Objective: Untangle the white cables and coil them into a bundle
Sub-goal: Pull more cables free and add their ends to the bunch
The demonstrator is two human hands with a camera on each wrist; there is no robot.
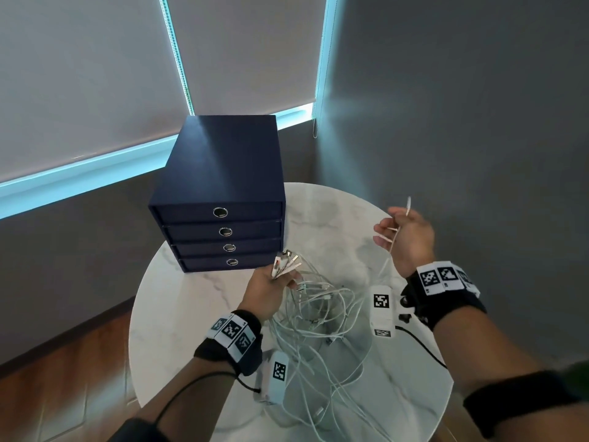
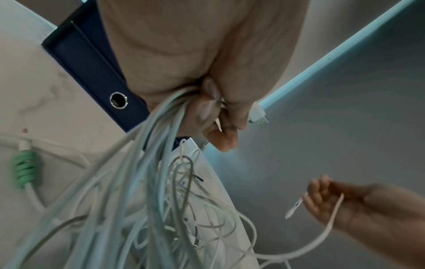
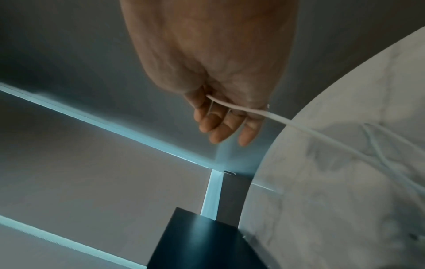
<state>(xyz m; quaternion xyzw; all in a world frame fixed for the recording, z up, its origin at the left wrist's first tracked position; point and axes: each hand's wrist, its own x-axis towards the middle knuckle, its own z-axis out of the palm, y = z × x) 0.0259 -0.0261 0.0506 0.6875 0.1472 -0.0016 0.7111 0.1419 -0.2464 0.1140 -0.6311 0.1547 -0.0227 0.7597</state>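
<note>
A tangle of white cables (image 1: 318, 311) lies in the middle of the round marble table (image 1: 191, 298). My left hand (image 1: 271, 282) is raised just above it and grips a bunch of cable ends, whose USB plugs (image 1: 287, 261) fan out above the fist. In the left wrist view the strands (image 2: 161, 182) hang from that hand (image 2: 207, 112). My right hand (image 1: 408, 237) is up and to the right and holds a single white cable (image 1: 387, 263); its plug end (image 1: 409, 204) sticks up past the thumb. The right wrist view shows this cable (image 3: 299, 127) crossing the fingers (image 3: 220, 123).
A dark blue box of several drawers (image 1: 223, 173) stands at the table's back left, close to my left hand. One cable carries a green spiral sleeve (image 2: 25, 171). Grey walls and window blinds (image 1: 79, 74) surround the table, and a bead chain (image 1: 315, 122) hangs in the corner.
</note>
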